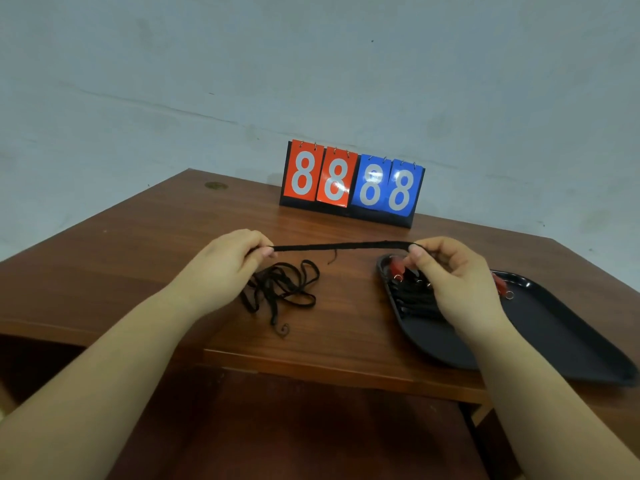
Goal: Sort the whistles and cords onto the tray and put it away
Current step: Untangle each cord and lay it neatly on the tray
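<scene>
A black cord [341, 246] is stretched taut above the table between both hands. My left hand [221, 265] pinches its left end and my right hand [453, 271] pinches its right end. Below the left hand a loose tangle of black cords [287, 289] lies on the wooden table. At the right sits a black oval tray [554, 327], partly hidden by my right hand. On its left part lie several folded black cords [415, 301], with red whistles [396, 268] on metal rings at their far ends. Another red whistle [500, 284] shows beside my right wrist.
A flip scoreboard [351, 183] with red and blue cards showing 8888 stands at the back of the brown wooden table [156, 244], against a grey wall. The tray's near right end overhangs the table's front edge [329, 370].
</scene>
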